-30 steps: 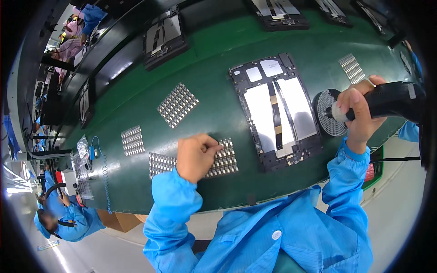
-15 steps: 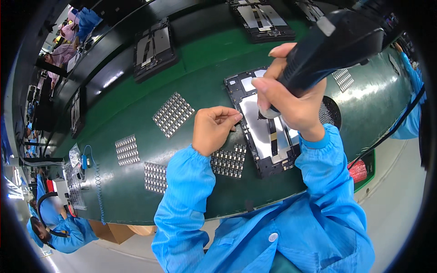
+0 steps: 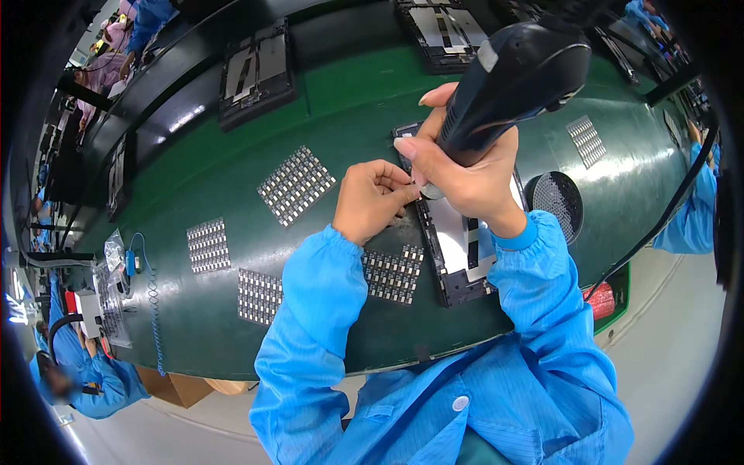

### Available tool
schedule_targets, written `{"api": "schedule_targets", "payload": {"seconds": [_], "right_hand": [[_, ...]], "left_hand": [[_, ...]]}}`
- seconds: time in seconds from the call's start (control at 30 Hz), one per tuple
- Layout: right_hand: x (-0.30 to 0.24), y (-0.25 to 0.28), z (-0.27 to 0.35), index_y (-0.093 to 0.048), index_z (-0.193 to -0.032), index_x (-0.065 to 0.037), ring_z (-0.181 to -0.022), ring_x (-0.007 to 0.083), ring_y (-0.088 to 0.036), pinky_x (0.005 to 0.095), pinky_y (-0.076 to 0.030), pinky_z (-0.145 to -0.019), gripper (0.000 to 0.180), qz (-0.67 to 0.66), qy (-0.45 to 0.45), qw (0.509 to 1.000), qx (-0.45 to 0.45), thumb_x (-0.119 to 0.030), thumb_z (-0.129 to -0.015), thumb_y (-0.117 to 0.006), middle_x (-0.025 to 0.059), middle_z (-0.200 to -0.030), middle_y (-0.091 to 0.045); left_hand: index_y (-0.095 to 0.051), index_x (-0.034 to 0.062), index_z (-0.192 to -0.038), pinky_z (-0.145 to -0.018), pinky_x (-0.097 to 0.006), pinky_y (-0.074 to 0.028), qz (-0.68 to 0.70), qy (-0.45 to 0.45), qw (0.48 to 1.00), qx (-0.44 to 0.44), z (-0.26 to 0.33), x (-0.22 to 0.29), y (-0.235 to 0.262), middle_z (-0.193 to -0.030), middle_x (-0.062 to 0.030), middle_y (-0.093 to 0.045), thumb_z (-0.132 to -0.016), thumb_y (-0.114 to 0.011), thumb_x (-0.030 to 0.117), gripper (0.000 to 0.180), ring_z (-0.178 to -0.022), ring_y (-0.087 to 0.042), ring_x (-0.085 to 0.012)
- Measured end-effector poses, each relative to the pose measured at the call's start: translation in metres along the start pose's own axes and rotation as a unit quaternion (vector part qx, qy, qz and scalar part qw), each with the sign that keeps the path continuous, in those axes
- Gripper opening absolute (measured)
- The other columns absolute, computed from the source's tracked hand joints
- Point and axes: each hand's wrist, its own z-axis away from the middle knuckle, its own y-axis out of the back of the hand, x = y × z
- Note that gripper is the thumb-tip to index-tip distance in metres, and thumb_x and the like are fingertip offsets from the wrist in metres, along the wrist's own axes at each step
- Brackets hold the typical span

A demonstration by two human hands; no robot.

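Note:
My right hand (image 3: 484, 174) is wrapped round a thick black electric screwdriver (image 3: 515, 81). The tool leans, its lower end pointing down at the left edge of an opened tablet (image 3: 452, 267), with dark frame and silvery plates. Its tip is hidden by my fingers. Beside that edge, my left hand (image 3: 370, 200) pinches thumb and fingers together close to the tool's lower end; whatever is between them is too small to make out. A sheet of small circuit boards (image 3: 394, 274) lies just below my left hand, and another sheet (image 3: 296, 186) is up and left of it.
More board sheets (image 3: 208, 246) lie on the green table, left and far right. A round black dish (image 3: 556, 205) of small pieces stands right of the tablet. Other opened tablets (image 3: 257, 74) rest along the far side. A blue coiled cord (image 3: 153, 310) hangs at left, near a co-worker.
My right hand and the screwdriver have moved left, from over the tablet's middle to its left edge, close to my left fingertips. The left hand stays pinched. The view has shifted slightly.

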Motion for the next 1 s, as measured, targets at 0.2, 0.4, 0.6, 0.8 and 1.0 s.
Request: {"api": "schedule_targets", "payload": {"seconds": [0.2,0.4,0.6,0.8,1.0], "right_hand": [[0.006,-0.003,0.000,-0.047,-0.107,0.007,-0.051,0.0097,-0.057,0.0222,-0.045,-0.049,0.036,0.014,-0.005,1.000,-0.008,0.009,-0.075,-0.064,0.0059,-0.062,-0.059],[0.008,-0.005,0.001,-0.047,-0.106,0.007,-0.051,0.0096,-0.057,0.0219,-0.044,-0.049,0.036,0.012,-0.008,1.000,-0.003,0.009,-0.075,-0.064,0.0059,-0.061,-0.059],[0.011,-0.006,0.000,-0.050,-0.104,0.006,-0.053,0.0079,-0.056,0.0212,-0.044,-0.050,0.035,0.007,-0.023,1.000,0.007,0.006,-0.074,-0.067,0.0044,-0.062,-0.059],[0.012,-0.006,0.001,-0.047,-0.105,0.006,-0.051,0.0091,-0.056,0.0215,-0.044,-0.049,0.035,0.018,-0.005,1.000,-0.023,0.010,-0.075,-0.064,0.0061,-0.061,-0.059],[0.009,-0.010,0.008,-0.047,-0.104,0.006,-0.053,0.0072,-0.054,0.0203,-0.042,-0.048,0.034,0.064,0.021,0.996,-0.059,0.012,-0.075,-0.064,0.0061,-0.062,-0.058]], "left_hand": [[-0.063,-0.0014,-0.081,-0.042,-0.020,-0.044,0.003,0.044,0.999,-0.016,-0.005,0.002,0.004,-0.068,-0.0061,-0.063,-0.075,-0.071,0.006,0.013,-0.053,-0.059,-0.0094],[-0.063,-0.0016,-0.081,-0.041,-0.020,-0.043,0.000,0.051,0.999,-0.016,-0.006,0.001,0.004,-0.069,-0.0060,-0.063,-0.074,-0.070,0.005,0.012,-0.053,-0.059,-0.0095],[-0.063,-0.0019,-0.080,-0.042,-0.021,-0.043,0.002,0.052,0.999,-0.014,-0.005,0.002,0.005,-0.070,-0.0064,-0.064,-0.075,-0.069,0.005,0.011,-0.053,-0.059,-0.0099],[-0.063,-0.0021,-0.080,-0.041,-0.021,-0.044,0.010,0.051,0.999,-0.016,-0.004,0.004,0.004,-0.069,-0.0072,-0.064,-0.076,-0.068,0.004,0.009,-0.054,-0.060,-0.0103],[-0.064,-0.0033,-0.083,-0.045,-0.022,-0.046,-0.005,0.006,1.000,-0.022,-0.002,-0.003,0.011,-0.069,-0.0074,-0.065,-0.076,-0.068,0.004,0.011,-0.055,-0.061,-0.0110]]}}
